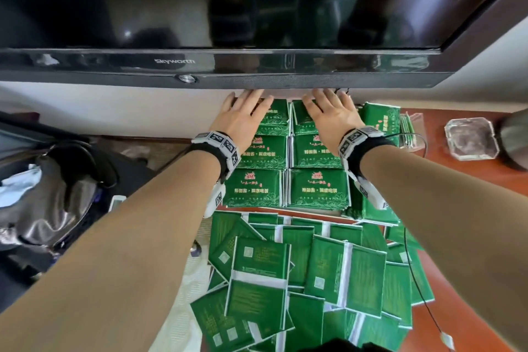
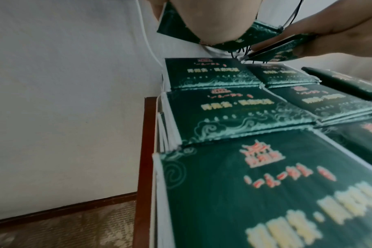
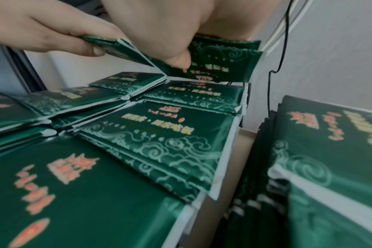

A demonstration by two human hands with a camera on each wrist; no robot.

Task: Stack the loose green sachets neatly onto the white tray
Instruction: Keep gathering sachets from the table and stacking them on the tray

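Evidently the left hand [image 1: 241, 117] is pinching a small batch of sachets [image 2: 219, 38] over the far-left stack [image 1: 273, 118], and the right hand [image 1: 331, 116] is gripping another batch [image 3: 214, 62] beside it; next, probably, both need lowering squarely while the loose sachets [image 1: 300, 280] are waiting nearer.

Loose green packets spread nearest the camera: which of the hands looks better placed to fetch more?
Probably neither yet. The left hand and right hand each grip sachets above the far stacks. The loose pile spreads further toward the right, so slightly the right.
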